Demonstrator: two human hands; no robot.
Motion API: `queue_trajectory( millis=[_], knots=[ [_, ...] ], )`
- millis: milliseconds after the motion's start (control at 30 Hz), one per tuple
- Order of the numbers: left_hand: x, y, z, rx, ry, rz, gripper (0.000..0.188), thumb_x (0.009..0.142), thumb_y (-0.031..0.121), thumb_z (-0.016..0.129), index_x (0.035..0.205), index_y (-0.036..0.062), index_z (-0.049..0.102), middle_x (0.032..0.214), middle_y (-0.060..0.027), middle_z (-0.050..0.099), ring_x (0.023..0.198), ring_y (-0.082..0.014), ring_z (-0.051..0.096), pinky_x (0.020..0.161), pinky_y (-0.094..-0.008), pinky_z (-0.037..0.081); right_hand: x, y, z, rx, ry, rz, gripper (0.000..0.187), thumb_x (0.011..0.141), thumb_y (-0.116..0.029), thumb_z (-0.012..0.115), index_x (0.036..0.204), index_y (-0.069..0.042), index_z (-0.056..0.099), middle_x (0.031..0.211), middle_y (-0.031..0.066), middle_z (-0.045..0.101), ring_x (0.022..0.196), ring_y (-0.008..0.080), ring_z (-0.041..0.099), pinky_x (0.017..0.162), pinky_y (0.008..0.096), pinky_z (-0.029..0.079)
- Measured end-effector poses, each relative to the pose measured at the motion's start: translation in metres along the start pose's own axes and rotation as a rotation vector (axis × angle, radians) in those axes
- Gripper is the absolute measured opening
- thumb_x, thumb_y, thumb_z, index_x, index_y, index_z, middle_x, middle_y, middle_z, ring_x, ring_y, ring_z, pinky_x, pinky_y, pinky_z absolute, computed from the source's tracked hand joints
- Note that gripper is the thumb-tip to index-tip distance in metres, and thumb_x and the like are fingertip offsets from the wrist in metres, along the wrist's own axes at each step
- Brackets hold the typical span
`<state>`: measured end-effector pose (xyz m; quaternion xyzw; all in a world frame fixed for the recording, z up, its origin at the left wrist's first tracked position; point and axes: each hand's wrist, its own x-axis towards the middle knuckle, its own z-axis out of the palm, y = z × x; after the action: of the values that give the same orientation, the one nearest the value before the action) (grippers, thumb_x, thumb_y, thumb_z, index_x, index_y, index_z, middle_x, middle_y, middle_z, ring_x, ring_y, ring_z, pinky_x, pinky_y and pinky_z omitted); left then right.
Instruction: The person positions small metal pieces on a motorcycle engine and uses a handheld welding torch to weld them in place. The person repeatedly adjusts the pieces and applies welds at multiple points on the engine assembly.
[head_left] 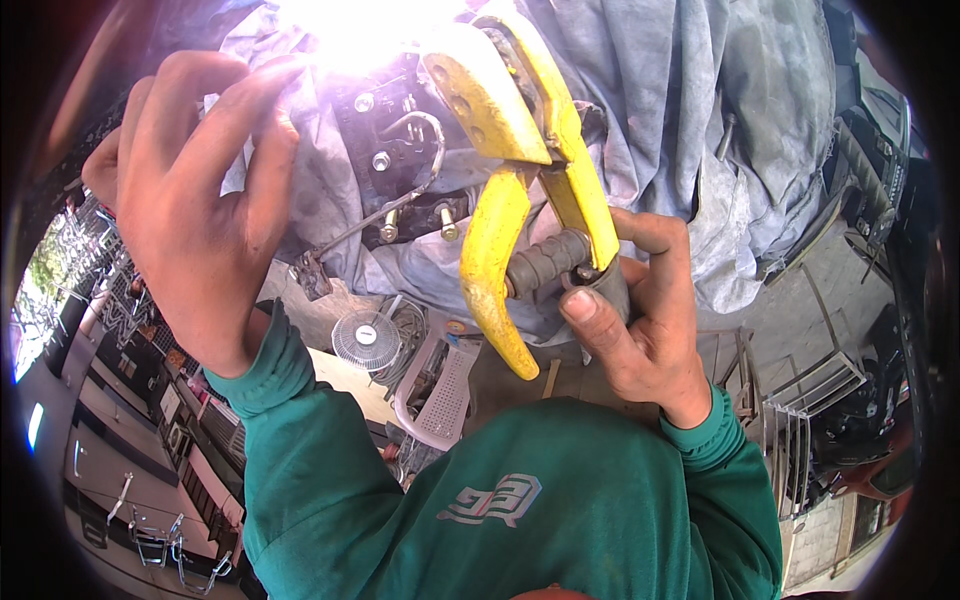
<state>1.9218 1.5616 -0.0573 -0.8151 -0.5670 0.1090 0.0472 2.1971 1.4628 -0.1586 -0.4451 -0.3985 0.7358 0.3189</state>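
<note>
Around the yellow part [592, 200] in the right grip [655, 340]: grey cloth [650, 100], fan [366, 342], pale basket [445, 390]; left grip [195, 200] curled, contents unclear.

Bright white glare [350, 30] hides part of the gray cloth [655, 110], and the top edge cuts it off. Some fingers of the right hand [650, 335] are hidden. Metal things [105, 262] far left are too tiny to name.

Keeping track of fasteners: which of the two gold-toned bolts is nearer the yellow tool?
The right bolt, closest to the yellow tool; the left bolt sits farther away, beside the bent metal tube.
</note>
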Motion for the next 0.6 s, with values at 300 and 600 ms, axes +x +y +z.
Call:
queue_trajectory(
  millis=[300, 600],
  knots=[
    [-0.017, -0.020, 0.011, -0.075, 0.361, -0.054, 0.021, 0.085, 0.003, 0.079, 0.103, 0.0126, 0.083, 0.086, -0.0007, 0.071, 0.071, -0.0091, 0.062, 0.065, -0.0240, 0.042, -0.002, -0.003, 0.001, 0.031, 0.023, 0.049, 0.057, 0.097, -0.018, 0.076, 0.136, 0.007, 0.042, 0.094, 0.0202, 0.077, 0.085, 0.0174, 0.075, 0.072, 0.0298, 0.055],
    [-0.023, -0.033, 0.010, -0.077, 0.360, 0.040, 0.019, 0.093, 0.001, 0.075, 0.109, 0.0082, 0.082, 0.092, -0.0014, 0.074, 0.067, -0.0053, 0.058, 0.053, -0.0221, 0.039, -0.001, -0.002, 0.004, 0.092, 0.016, 0.066, 0.057, 0.099, -0.018, 0.074, 0.137, 0.006, 0.041, 0.099, 0.0206, 0.077, 0.093, 0.0205, 0.076, 0.076, 0.0309, 0.056]
  ],
)
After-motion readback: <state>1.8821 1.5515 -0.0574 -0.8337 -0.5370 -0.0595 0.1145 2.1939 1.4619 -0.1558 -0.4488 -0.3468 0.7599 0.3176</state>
